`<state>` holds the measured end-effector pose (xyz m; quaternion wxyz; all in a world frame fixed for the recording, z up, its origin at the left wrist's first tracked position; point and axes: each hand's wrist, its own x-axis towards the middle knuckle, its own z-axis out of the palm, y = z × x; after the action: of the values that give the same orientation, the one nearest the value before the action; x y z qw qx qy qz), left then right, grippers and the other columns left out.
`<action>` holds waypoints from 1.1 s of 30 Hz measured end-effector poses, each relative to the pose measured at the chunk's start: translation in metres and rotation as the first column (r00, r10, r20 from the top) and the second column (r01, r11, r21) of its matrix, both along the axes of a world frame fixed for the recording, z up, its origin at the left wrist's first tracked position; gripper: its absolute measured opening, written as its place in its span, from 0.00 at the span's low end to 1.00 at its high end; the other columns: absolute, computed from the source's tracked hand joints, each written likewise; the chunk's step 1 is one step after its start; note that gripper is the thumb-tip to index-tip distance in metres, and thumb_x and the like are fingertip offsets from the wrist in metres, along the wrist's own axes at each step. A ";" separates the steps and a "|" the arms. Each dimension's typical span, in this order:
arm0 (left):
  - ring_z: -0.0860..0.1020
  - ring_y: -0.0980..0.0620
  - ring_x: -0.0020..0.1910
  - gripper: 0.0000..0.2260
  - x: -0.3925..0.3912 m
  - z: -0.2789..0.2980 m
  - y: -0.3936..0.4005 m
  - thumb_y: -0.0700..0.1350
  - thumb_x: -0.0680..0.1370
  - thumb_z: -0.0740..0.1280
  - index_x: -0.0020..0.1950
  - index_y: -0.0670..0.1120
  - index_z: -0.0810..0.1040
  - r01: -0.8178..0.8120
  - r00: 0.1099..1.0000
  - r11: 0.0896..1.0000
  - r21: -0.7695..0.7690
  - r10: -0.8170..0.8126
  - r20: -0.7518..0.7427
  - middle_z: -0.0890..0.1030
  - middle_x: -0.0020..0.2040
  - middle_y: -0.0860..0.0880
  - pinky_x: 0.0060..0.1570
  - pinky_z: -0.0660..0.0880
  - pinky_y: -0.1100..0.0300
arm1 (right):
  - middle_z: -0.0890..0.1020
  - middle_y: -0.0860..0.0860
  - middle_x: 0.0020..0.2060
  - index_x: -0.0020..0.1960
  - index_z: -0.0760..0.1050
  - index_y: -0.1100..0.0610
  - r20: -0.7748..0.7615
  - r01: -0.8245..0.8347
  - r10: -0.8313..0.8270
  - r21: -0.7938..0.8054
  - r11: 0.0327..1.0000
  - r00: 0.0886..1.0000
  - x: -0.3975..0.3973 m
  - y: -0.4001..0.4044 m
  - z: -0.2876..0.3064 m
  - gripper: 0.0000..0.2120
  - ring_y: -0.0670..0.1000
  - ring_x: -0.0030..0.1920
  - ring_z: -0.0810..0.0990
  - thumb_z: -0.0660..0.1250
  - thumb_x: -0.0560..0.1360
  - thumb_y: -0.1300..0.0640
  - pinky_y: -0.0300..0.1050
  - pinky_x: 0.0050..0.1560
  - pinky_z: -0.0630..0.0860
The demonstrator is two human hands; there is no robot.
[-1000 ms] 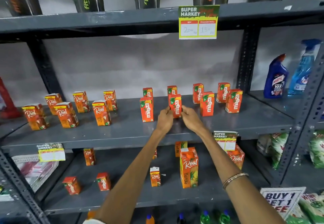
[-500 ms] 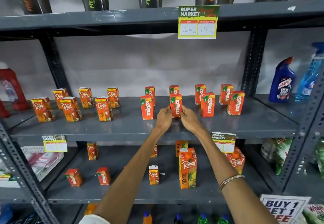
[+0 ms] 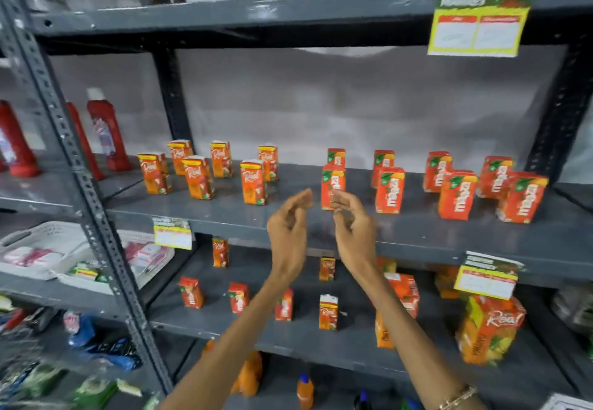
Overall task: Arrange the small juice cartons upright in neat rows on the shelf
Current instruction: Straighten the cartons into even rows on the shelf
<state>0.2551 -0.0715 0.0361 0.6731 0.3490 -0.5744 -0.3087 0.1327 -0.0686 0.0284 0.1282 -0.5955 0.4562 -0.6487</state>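
Both hands hover empty at frame centre, left hand (image 3: 288, 226) and right hand (image 3: 351, 226) loosely spread; the nearest upright juice carton (image 3: 333, 188) stands on the shelf (image 3: 417, 233) just above the right fingertips.

Matt grey painted metal shelf (image 3: 417, 233) | glossy printed cardboard juice cartons (image 3: 390, 189) | shiny red plastic bottles (image 3: 104, 130), left

Grey metal shelving (image 3: 321, 24) against pale wall (image 3: 353, 101); even light.
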 end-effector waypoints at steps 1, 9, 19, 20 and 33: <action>0.83 0.50 0.57 0.15 0.025 0.000 -0.005 0.31 0.81 0.59 0.62 0.40 0.80 -0.026 1.000 1.000 -0.001 0.026 -0.002 0.85 0.58 0.44 0.62 0.78 0.49 | 0.83 0.46 0.57 0.65 0.76 0.55 0.014 -0.041 0.041 0.018 0.999 0.999 0.022 -0.008 -0.002 0.16 0.40 0.57 0.81 0.61 0.78 0.63 0.31 0.56 0.75; 0.79 0.56 0.61 0.16 0.202 0.004 -0.058 0.31 0.81 0.57 0.65 0.40 0.77 -0.170 0.983 0.985 -0.015 0.169 -0.072 0.81 0.63 0.45 0.63 0.75 0.61 | 0.81 0.51 0.62 0.67 0.74 0.56 0.065 -0.223 0.216 0.126 0.967 0.974 0.187 -0.075 0.005 0.17 0.49 0.62 0.81 0.61 0.79 0.63 0.40 0.62 0.76; 0.64 0.54 0.31 0.15 0.281 0.026 -0.158 0.41 0.83 0.54 0.37 0.47 0.69 0.072 0.993 0.916 0.395 -0.105 0.063 0.66 0.31 0.51 0.34 0.63 0.56 | 0.78 0.60 0.65 0.70 0.71 0.64 -0.028 -0.049 0.065 0.388 0.921 0.997 0.280 -0.137 0.025 0.20 0.56 0.65 0.76 0.60 0.80 0.59 0.43 0.59 0.68; 0.64 0.53 0.30 0.17 0.283 0.024 -0.165 0.40 0.83 0.54 0.34 0.48 0.66 0.108 0.983 0.903 0.415 -0.158 0.089 0.66 0.30 0.50 0.33 0.61 0.55 | 0.79 0.59 0.64 0.69 0.72 0.64 -0.035 -0.038 0.056 0.401 0.915 0.998 0.282 -0.139 0.023 0.19 0.58 0.65 0.77 0.60 0.80 0.58 0.46 0.61 0.69; 0.79 0.54 0.45 0.17 0.296 0.016 -0.184 0.44 0.84 0.54 0.45 0.44 0.80 0.241 0.905 0.886 0.397 -0.353 0.237 0.82 0.41 0.49 0.54 0.75 0.56 | 0.81 0.53 0.63 0.70 0.72 0.55 -0.152 0.021 0.052 0.446 0.895 0.987 0.295 -0.145 0.025 0.17 0.52 0.64 0.78 0.57 0.83 0.56 0.50 0.66 0.74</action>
<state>0.5510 -0.2553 0.0519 0.4459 0.4157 -0.6516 -0.4514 0.4281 -0.2134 0.0536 0.2295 -0.6041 0.5968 -0.4757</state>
